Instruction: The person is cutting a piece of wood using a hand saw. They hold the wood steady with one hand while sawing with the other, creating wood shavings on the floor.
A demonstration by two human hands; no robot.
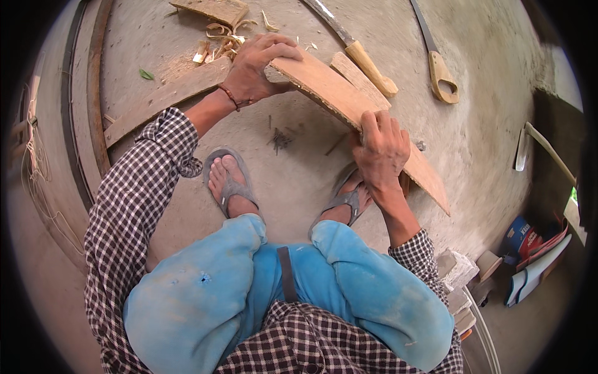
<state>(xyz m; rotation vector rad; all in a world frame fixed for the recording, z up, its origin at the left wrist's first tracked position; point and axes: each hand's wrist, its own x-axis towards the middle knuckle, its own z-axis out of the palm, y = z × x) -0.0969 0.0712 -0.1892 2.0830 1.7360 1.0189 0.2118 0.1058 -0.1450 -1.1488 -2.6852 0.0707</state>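
Note:
A flat wooden board is held up at a slant in front of my knees, its left end higher in the picture than its right. My left hand grips the left end, with fingers over the top edge. Farther right, my right hand has its fingers curled over the board's upper face; the thumb is hidden. Just beyond the board lies a shorter wooden piece. A machete-like blade with a wooden handle rests on the floor past it. Below the board, a small heap of nails lies between my feet and the board.
A handsaw lies at the far right. Wood shavings, a wood block and a long plank are at the far left. A hoe-like tool leans at the right, near broken blocks and plastic packages.

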